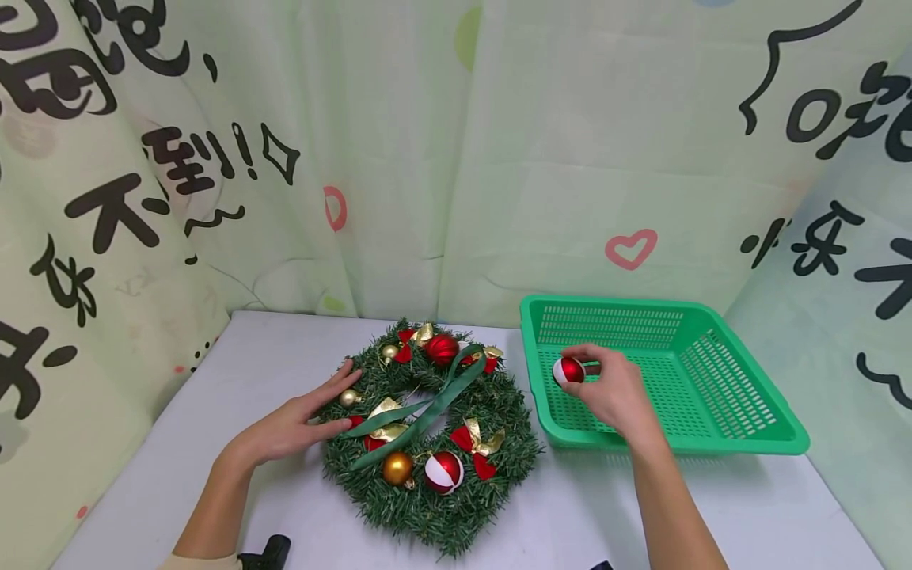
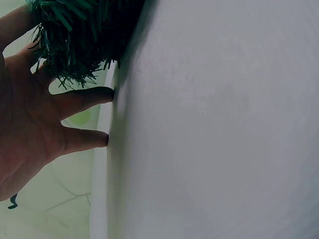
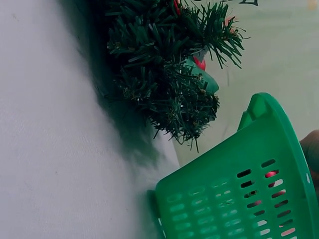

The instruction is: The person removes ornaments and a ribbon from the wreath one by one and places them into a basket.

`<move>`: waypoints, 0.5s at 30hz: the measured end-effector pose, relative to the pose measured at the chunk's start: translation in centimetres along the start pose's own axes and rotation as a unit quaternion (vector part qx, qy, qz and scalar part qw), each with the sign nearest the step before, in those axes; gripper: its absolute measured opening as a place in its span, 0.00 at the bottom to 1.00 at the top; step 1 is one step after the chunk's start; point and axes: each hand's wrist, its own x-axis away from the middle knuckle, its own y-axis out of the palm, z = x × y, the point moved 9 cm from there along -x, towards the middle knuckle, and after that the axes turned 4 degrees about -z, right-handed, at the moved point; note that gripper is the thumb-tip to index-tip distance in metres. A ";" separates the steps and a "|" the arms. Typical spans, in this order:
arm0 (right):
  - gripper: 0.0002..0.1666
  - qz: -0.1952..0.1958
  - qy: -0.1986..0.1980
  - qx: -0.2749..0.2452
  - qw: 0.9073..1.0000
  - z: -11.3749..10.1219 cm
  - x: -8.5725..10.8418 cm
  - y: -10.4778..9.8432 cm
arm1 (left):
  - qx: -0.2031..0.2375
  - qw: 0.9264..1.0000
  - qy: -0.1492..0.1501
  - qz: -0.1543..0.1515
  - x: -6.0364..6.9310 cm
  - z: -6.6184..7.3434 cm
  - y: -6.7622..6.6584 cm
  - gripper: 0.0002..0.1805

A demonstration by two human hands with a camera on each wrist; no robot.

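Note:
A green Christmas wreath (image 1: pixel 378 499) lies on the white table, decked with bows, baubles and a green ribbon (image 1: pixel 445 393). My left hand (image 1: pixel 302 419) rests on its left side with fingers spread; in the left wrist view, two fingertips of that hand (image 2: pixel 30 114) reach the tabletop beside the greenery (image 2: pixel 94 35). Over the left part of the green plastic basket (image 1: pixel 748 443), my right hand (image 1: pixel 613 392) pinches a red-and-white bauble (image 1: pixel 568 370) between thumb and fingers. The basket wall (image 3: pixel 214 174) hides most of that hand in the right wrist view.
On the wreath sit a red bauble (image 1: pixel 442 349), a gold bauble (image 1: pixel 397 469) and another red-and-white bauble (image 1: pixel 444 473). The basket stands right of the wreath, near the back edge. A printed curtain (image 1: pixel 541 158) hangs behind and at both sides of the table (image 1: pixel 285 348).

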 end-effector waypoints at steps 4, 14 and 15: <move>0.28 -0.005 0.005 0.000 1.000 0.3 -0.1 0.2 | 0.000 1.000 0.000 0.000 0.0 0.0 0.0 0.41; 0.25 -0.013 0.002 0.006 1.000 0.7 -0.4 0.6 | 0.000 1.000 -0.002 0.000 0.0 -0.2 0.0 0.41; 0.25 -0.013 0.001 0.006 1.000 0.8 -0.4 0.6 | -0.001 1.000 -0.002 0.000 0.0 -0.2 0.0 0.41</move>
